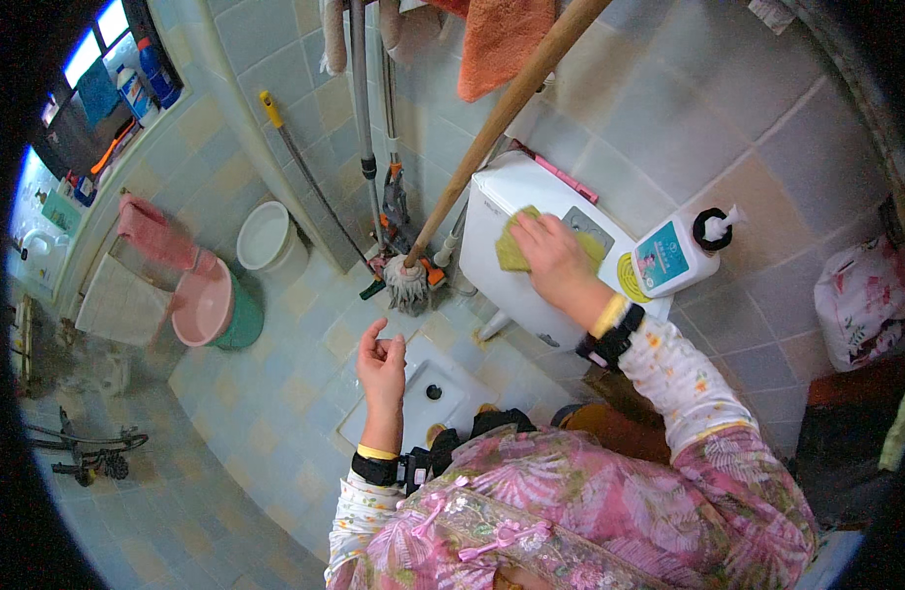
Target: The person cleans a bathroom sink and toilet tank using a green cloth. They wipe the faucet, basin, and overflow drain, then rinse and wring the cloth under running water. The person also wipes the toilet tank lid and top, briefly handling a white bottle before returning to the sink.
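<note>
My right hand (559, 258) presses a yellow-green cloth (514, 249) against the top of a white box-shaped appliance (493, 291), probably a small washing machine. The cloth partly covers a grey panel (594, 223) there. Beside my right wrist a white pump bottle (687, 258) with a blue label stands on the appliance, near a yellow-green ringed disc (629, 279). Held in the air over the tiled floor, my left hand (381, 361) is empty, its fingers loosely curled and apart. Below it lies a white squat-toilet basin (452, 387) in the floor.
A mop (407, 287) with a long wooden handle (497, 122) leans close to the appliance's left side, among other poles. A white bucket (264, 240) and a pink basin (202, 302) stand left. An orange cloth (504, 51) hangs above; a plastic bag (858, 302) is right.
</note>
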Tool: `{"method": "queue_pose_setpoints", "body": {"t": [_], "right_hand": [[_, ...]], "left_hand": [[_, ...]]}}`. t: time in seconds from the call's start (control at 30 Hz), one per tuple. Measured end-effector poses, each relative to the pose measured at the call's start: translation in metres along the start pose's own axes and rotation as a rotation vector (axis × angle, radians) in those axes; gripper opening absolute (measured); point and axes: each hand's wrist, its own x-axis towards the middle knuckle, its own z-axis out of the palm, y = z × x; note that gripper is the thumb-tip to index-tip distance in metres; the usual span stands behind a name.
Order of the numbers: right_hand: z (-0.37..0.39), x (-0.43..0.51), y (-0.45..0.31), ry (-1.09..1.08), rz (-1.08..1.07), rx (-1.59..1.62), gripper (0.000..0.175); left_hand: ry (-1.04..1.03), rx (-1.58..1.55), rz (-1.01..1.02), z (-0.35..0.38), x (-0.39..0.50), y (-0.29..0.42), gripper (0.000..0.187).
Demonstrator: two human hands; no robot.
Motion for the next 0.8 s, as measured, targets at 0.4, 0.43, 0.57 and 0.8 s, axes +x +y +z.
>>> {"method": "queue_pose_setpoints", "body": {"t": [0.4,0.43,0.57,0.8], "right_hand": [[0.019,0.014,-0.010,-0.119,0.214,-0.116,0.012],[0.008,-0.001,-0.011,-0.116,0.227,-0.100,0.013],[-0.041,-0.060,-0.015,-0.094,0.338,-0.025,0.019],[-0.107,-0.134,-0.018,-0.108,0.507,-0.029,0.031]], "left_hand": [[-0.126,0.029,-0.006,0.016,-0.010,0.000,0.034],[-0.144,0.034,-0.018,0.020,-0.011,0.000,0.034],[-0.227,0.064,-0.002,0.041,-0.011,0.002,0.034],[-0.390,0.024,-0.009,0.069,-0.016,0.001,0.034]]}}
